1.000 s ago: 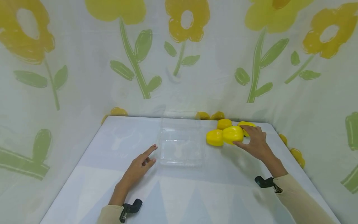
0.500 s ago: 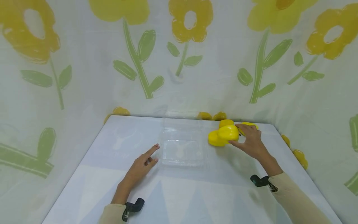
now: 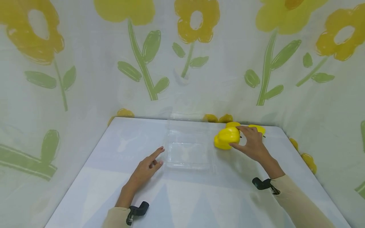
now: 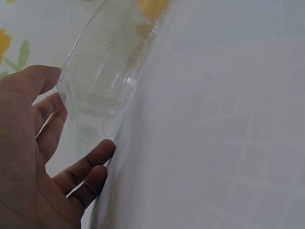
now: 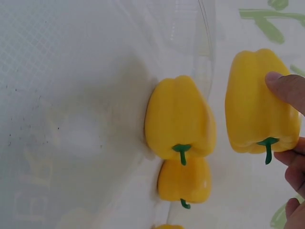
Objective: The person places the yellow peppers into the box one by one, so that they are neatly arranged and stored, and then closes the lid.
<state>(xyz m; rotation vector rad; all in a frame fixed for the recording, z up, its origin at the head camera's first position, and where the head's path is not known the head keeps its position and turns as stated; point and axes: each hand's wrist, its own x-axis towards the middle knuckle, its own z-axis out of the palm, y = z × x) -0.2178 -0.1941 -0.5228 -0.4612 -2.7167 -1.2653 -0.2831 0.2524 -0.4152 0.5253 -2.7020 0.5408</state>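
Note:
My right hand (image 3: 253, 147) pinches a yellow bell pepper (image 3: 231, 134) between thumb and fingers, raised off the table. In the right wrist view this held pepper (image 5: 250, 109) shows its green stem, with the thumb pressed on its side. Another yellow bell pepper (image 5: 178, 119) lies close beside it on the table, partly covered by the held one in the head view. A clear plastic container (image 3: 186, 165) stands with its lid up, left of the peppers. My left hand (image 3: 144, 171), fingers loosely extended, is at the container's left edge; its fingertips appear to touch the rim.
Two more yellow bell peppers, one at the back (image 3: 233, 124) and one farther right (image 3: 257, 128), lie near the table's rear edge. A flower-print cloth (image 3: 216, 85) hangs behind the white table (image 3: 199, 202). Each wrist carries a small black camera.
My right hand has carried the held pepper leftward, in front of the neighbouring pepper and nearer the container. The left hand stays by the container's edge. The head view has shifted slightly.

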